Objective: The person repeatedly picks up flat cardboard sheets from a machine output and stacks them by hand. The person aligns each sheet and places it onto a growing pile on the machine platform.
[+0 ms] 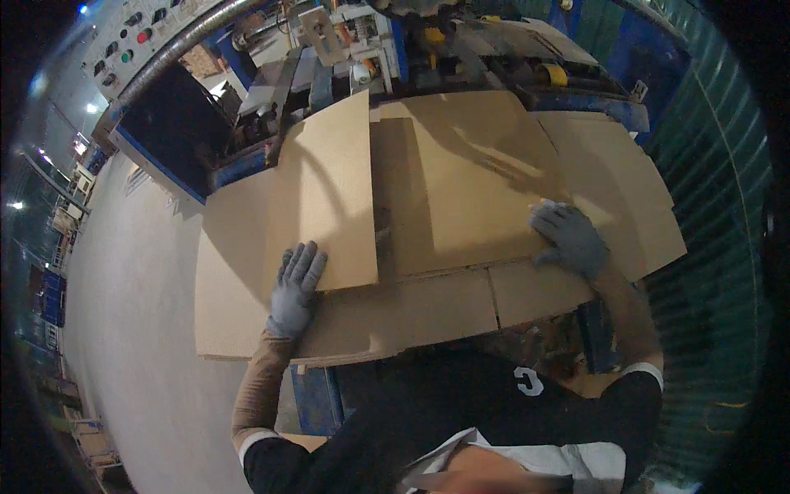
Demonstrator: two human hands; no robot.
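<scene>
My left hand (296, 290), in a grey glove, lies with fingers stretched out at the lower left edge of a tan cardboard sheet (329, 198). That sheet's right side is raised and casts a shadow. Beneath and beside it, a wide cardboard sheet (485, 177) rests on a stack of more cardboard (420, 317). My right hand (569, 239), also grey-gloved, rests near this sheet's lower right corner with fingers apart. The undersides of both hands are hidden.
Ahead of the cardboard stands a machine with blue frames (177, 136), rollers and a yellow part (557, 76). A control panel (132, 41) with buttons is at upper left. Green corrugated sheeting (724, 272) runs along the right; grey floor (132, 329) stretches on the left.
</scene>
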